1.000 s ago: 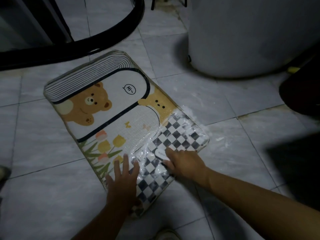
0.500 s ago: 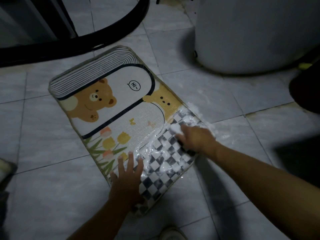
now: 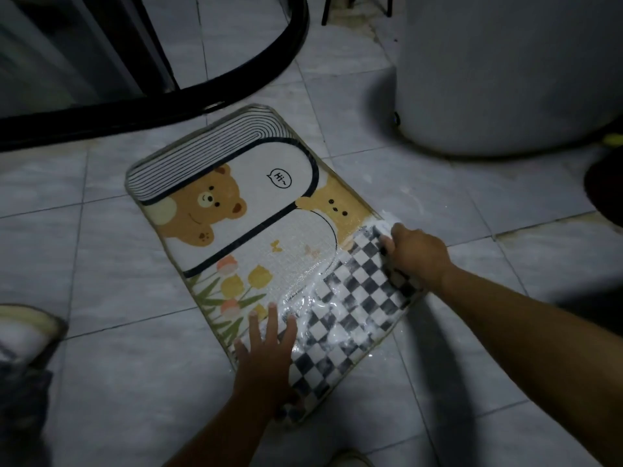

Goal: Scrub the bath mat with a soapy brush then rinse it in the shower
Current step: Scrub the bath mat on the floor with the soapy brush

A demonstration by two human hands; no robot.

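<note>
Pressing our left hand (image 3: 263, 352) flat with fingers spread, we pin the 6 o'clock edge of the rectangular bear-and-tulip printed bath mat (image 3: 269, 210), which lies on the grey tiled floor (image 3: 101, 264). Our right hand (image 3: 418, 254) curls around the mostly hidden scrubbing brush (image 3: 385, 242) at the mat's 3 o'clock edge. White soap foam (image 3: 303, 301) covers the checkered section. The black curved shower rim (image 3: 236, 85) sits at 11 o'clock.

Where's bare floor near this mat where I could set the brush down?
Bare tiles lie left of the mat, between it and the slipper, and beyond its far right edge, toward the white tub. The mat's near end is crowded: left hand flat on it, right hand on its foamy right edge.
</note>
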